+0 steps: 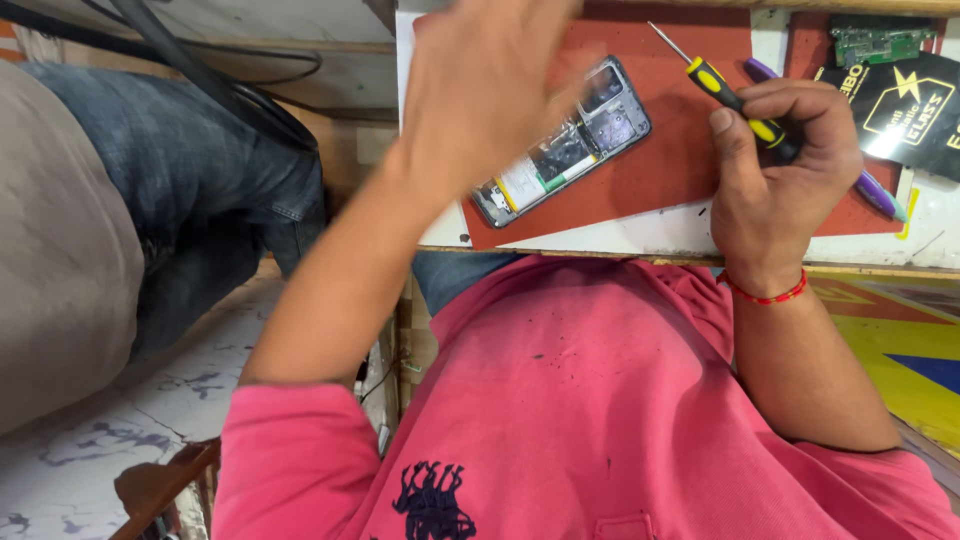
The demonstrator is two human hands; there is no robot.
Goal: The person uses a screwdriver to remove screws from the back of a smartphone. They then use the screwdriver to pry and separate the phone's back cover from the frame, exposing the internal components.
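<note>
Two hands work: right hand (775,185) grips a screwdriver (735,100). Left hand (490,85), blurred, hovers over the opened phone (560,150); fingers' state unclear

light: bright, even, soft shadows | blur: left hand (480,85) motion-smeared | focus: elsewhere seemingly sharp

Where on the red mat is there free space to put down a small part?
The red mat is bare between the opened phone and the right hand, below the screwdriver. The right end is crowded: purple pen, black packet, green circuit board. The blurred left hand hides the left end.
</note>
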